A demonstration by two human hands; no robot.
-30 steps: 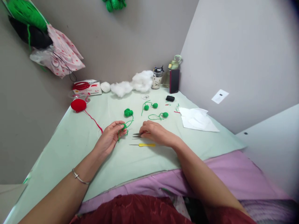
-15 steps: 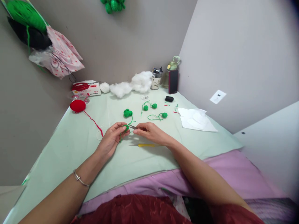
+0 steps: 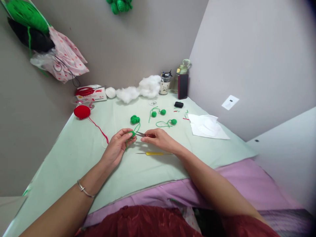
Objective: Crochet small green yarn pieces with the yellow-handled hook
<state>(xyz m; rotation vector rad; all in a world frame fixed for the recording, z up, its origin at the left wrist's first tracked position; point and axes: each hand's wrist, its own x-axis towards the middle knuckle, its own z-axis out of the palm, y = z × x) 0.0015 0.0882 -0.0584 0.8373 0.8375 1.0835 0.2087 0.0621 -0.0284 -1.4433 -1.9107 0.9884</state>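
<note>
My left hand (image 3: 120,143) pinches a small green crocheted piece (image 3: 132,134), partly hidden by the fingers, with a green tail hanging below it. Scissors (image 3: 141,134) are in my right hand (image 3: 158,139), their blades parted and pointing left beside the green yarn (image 3: 136,127). That strand runs up to a small ball of green yarn (image 3: 135,119) on the table. A yellow-handled crochet hook (image 3: 154,153) lies just below my hands. Several small green crocheted balls with yarn tails, one of them a green ball (image 3: 173,121), rest beyond my right hand.
A red yarn ball (image 3: 82,112) trails its strand toward my left wrist. White stuffing (image 3: 149,86), a pen cup (image 3: 165,84), a bottle (image 3: 182,68) and a phone (image 3: 183,86) line the back. White paper (image 3: 207,126) and a black case (image 3: 178,104) lie right.
The scissor blades have drawn slightly back from the green piece and parted wider. A short yarn end that stuck out by the blades no longer shows. My left hand has shifted slightly left.
</note>
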